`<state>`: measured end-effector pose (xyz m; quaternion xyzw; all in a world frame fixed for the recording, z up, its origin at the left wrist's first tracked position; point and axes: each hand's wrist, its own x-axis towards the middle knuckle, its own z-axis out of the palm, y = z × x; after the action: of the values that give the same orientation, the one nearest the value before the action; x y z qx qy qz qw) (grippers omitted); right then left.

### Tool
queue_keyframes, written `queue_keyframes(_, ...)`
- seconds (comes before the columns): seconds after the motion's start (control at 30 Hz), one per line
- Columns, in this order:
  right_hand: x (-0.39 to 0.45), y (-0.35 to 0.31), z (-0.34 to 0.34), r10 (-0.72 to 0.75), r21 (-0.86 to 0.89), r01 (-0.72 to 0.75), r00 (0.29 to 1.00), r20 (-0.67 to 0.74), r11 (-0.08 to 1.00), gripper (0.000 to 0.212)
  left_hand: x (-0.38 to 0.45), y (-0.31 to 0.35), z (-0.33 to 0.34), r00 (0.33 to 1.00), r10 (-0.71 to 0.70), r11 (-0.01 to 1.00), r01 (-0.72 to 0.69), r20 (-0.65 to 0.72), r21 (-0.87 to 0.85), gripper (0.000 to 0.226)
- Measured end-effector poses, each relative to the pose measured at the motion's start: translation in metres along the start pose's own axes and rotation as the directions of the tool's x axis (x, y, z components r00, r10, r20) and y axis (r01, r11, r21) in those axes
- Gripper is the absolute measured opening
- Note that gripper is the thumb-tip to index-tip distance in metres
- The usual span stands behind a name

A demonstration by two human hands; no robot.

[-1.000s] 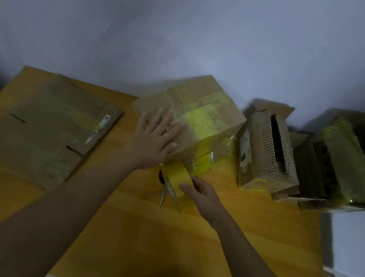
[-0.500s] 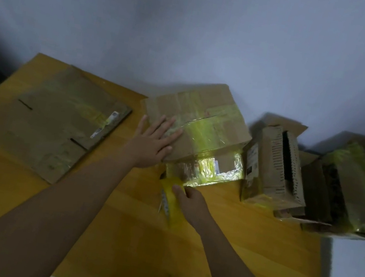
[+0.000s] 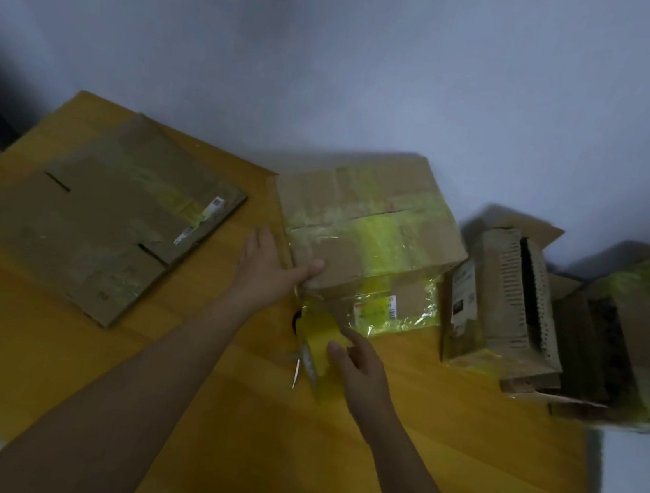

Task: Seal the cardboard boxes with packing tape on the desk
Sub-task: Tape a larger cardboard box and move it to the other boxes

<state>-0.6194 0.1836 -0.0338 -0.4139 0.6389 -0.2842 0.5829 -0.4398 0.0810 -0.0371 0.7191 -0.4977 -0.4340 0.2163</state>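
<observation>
**Box gripped, tape roll in your right hand**

Your left hand [image 3: 266, 273] grips the near left corner of the taped cardboard box [image 3: 367, 245], thumb over its top face, the other fingers hidden along its left side. The box sits at the desk's [image 3: 197, 419] far edge, near the middle, already crossed by yellow tape. Your right hand [image 3: 357, 371] holds the yellow packing tape roll [image 3: 321, 345] just in front of the box's near face, fingers curled over the roll. A flattened cardboard box [image 3: 103, 216] lies toward the far left corner. Two more boxes [image 3: 500, 303] stand along the right edge; they are blurred.
</observation>
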Motion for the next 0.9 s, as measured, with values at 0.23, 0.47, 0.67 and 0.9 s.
queue_keyframes(0.23, -0.007, -0.009, 0.002, -0.04, -0.01, 0.039, 0.99, -0.132, 0.999, 0.077, 0.004, 0.002, 0.0, 0.992, -0.003, 0.886, 0.059, 0.123, -0.461, 0.086)
queue_keyframes(0.47, 0.011, -0.043, -0.019, -0.084, -0.123, 0.041, 0.927, -0.366, 0.992, 0.071, 0.004, 0.009, 0.001, 0.992, 0.004, 0.852, 0.064, 0.129, -0.52, 0.077)
queue_keyframes(0.67, 0.044, -0.059, -0.046, 0.007, -0.088, -0.043, 0.925, -0.379, 0.995, 0.077, 0.002, 0.025, 0.002, 0.993, -0.008, 0.836, 0.072, 0.12, -0.543, 0.075)
queue_keyframes(0.9, 0.05, -0.075, -0.055, -0.034, -0.137, -0.021, 0.922, -0.386, 0.99, 0.074, 0.001, 0.034, -0.002, 0.99, -0.026, 0.837, 0.099, 0.141, -0.538, 0.063)
